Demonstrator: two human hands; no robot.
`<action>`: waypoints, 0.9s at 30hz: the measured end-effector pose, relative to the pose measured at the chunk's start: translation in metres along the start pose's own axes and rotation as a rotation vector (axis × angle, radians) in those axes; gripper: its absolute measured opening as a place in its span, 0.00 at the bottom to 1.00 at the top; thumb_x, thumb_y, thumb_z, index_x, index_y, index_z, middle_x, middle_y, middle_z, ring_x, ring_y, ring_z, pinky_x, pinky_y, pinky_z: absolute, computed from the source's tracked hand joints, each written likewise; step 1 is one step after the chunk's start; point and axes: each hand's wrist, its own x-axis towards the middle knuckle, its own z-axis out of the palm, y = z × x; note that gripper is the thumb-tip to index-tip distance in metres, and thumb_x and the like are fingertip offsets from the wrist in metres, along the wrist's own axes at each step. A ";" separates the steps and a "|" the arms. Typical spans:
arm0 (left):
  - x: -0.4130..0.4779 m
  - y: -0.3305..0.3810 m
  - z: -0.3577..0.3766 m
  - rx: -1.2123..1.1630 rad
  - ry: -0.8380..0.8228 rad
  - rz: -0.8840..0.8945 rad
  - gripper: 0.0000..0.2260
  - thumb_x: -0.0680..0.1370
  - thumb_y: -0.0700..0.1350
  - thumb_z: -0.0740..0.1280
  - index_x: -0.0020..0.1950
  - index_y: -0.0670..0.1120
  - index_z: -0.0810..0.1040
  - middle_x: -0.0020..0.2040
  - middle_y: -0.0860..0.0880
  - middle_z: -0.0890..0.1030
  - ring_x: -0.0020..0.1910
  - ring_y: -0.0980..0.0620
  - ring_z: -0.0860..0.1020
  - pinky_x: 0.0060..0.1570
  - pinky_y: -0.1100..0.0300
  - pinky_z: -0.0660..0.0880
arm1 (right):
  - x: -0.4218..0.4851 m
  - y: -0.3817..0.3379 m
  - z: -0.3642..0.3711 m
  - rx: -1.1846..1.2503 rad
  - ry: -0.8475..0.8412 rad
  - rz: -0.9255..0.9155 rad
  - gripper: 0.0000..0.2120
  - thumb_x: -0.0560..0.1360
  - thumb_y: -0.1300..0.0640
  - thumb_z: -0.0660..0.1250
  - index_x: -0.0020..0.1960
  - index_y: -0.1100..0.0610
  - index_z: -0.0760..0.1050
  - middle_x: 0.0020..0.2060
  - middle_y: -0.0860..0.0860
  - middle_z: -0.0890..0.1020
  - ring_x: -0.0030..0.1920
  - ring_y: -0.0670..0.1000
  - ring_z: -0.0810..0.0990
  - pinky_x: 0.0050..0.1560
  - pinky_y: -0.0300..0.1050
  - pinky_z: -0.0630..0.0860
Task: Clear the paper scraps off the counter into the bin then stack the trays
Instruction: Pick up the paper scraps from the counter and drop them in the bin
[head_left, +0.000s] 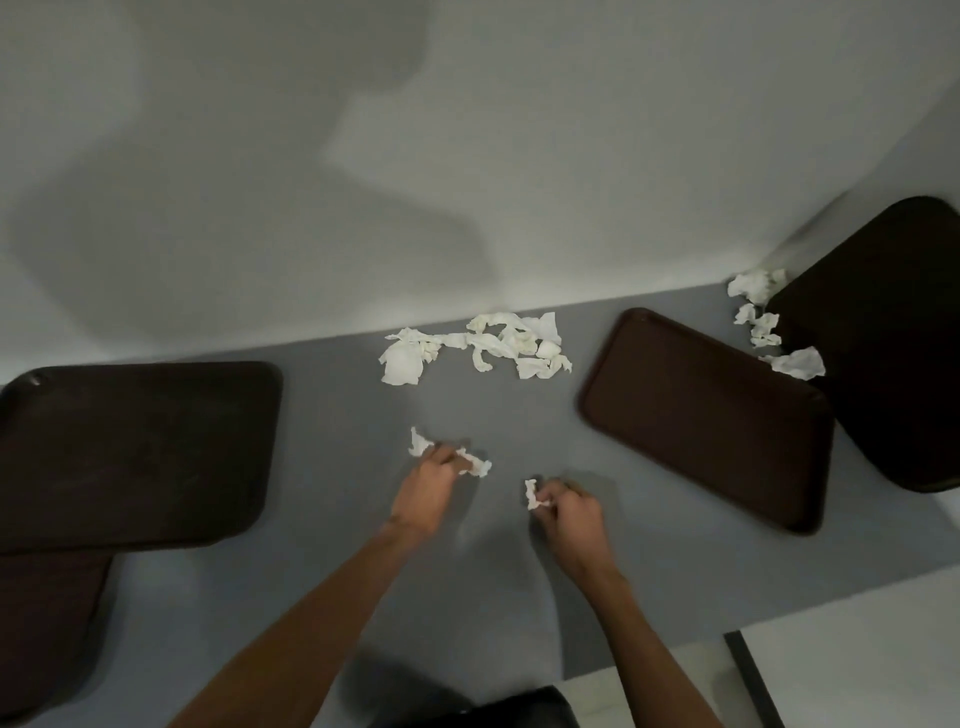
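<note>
Left hand (434, 483) and right hand (571, 512) are each pinching a scrap (532, 494). The main pile (483, 345) is lying ahead along the counter's (498, 415) back edge, nearer the left.

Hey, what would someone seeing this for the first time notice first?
White paper scraps heaped at the back of the grey counter stand out most, with a smaller trail at far right. In front, the left hand grips a scrap and the right hand pinches another, between a dark left tray and a dark right tray.
</note>
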 end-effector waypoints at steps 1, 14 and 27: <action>-0.019 0.004 0.000 -0.054 -0.008 -0.036 0.24 0.73 0.35 0.72 0.67 0.51 0.80 0.66 0.49 0.79 0.67 0.46 0.76 0.66 0.52 0.76 | -0.005 -0.002 -0.002 0.023 0.045 0.000 0.09 0.74 0.62 0.74 0.47 0.48 0.81 0.44 0.47 0.82 0.44 0.51 0.81 0.48 0.41 0.72; -0.062 0.016 -0.015 -0.081 -0.096 -0.161 0.13 0.80 0.44 0.62 0.62 0.43 0.79 0.63 0.43 0.76 0.60 0.41 0.77 0.59 0.45 0.77 | -0.103 -0.014 -0.054 0.420 0.372 0.215 0.03 0.74 0.53 0.79 0.47 0.47 0.87 0.42 0.38 0.88 0.44 0.38 0.85 0.51 0.37 0.79; -0.106 0.225 0.005 -0.558 -0.307 0.198 0.09 0.73 0.33 0.76 0.48 0.46 0.88 0.43 0.52 0.88 0.39 0.59 0.84 0.39 0.66 0.79 | -0.274 0.086 -0.116 1.024 0.660 0.255 0.06 0.81 0.66 0.70 0.53 0.62 0.86 0.50 0.56 0.88 0.52 0.59 0.87 0.58 0.55 0.84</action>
